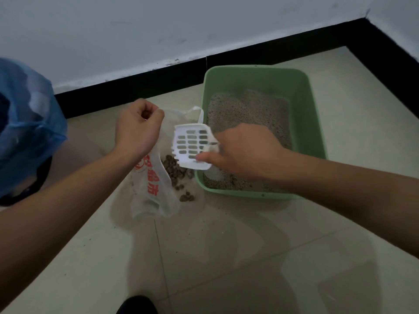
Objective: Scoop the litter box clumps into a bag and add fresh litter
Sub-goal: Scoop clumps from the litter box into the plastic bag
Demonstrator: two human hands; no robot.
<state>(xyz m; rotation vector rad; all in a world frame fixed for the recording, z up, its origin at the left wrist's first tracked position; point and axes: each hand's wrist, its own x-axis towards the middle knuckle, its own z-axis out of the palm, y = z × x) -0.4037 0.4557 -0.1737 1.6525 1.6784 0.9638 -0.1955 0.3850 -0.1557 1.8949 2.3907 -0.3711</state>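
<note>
A green litter box (315,123) with grey litter (249,109) stands on the tiled floor near the wall. My right hand (244,152) grips a white slotted scoop (191,146), tilted over the box's left rim and above a thin clear plastic bag (152,189) with red print. My left hand (138,128) pinches the bag's handle and holds it up. Brown clumps (179,175) lie inside the bag beside the box. No clumps show in the scoop.
A blue plastic bag (27,123) over a dark bin sits at the far left. A black baseboard (136,87) runs along the white wall behind the box. A dark shoe tip (136,305) shows at the bottom edge.
</note>
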